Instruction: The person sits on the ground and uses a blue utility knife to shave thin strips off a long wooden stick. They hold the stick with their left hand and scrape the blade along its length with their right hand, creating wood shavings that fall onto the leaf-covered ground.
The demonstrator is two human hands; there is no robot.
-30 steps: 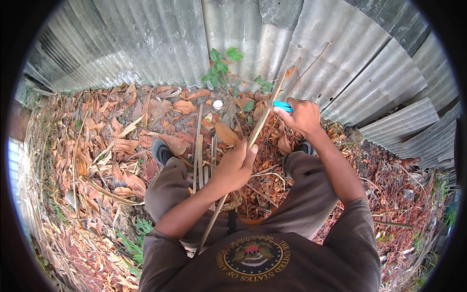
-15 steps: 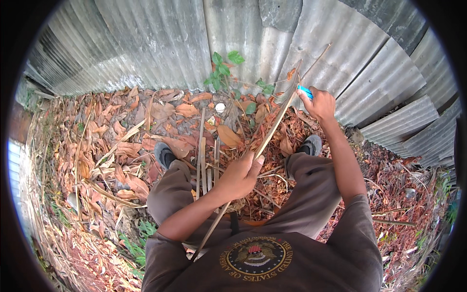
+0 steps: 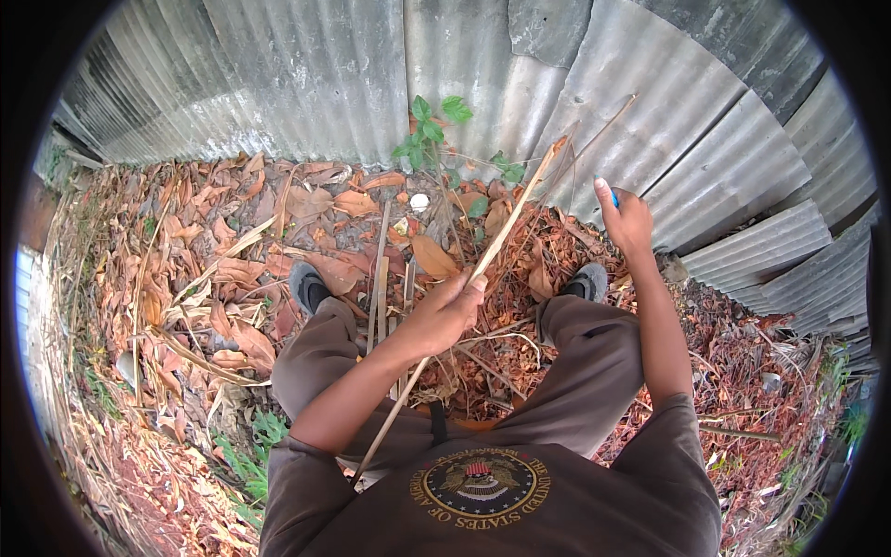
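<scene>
My left hand [image 3: 444, 314] is wrapped round a long, thin wooden stick [image 3: 510, 223]. The stick slants from beside my shirt up toward the metal sheets; its upper part is pale and stripped, with a reddish-brown tip. To the right of the stick, and apart from it, my right hand [image 3: 629, 221] is closed with the thumb raised. A small blue cutter [image 3: 614, 199] shows in this fist; most of it is hidden by the fingers, and its blade cannot be made out. Several split sticks [image 3: 381, 278] lie on the ground between my feet, left of the held one.
A fence of grey corrugated metal sheets [image 3: 297, 84] stands in front of me. A green-leaved plant [image 3: 425, 133] grows at its foot. Dry brown leaves [image 3: 246, 269] cover the ground. Thin twigs [image 3: 599, 135] lean near the fence. My shoes [image 3: 308, 286] stand apart.
My right hand has moved right and slightly down, away from the stick, with the cutter in it. The left hand has shifted slightly left and still holds the stick.
</scene>
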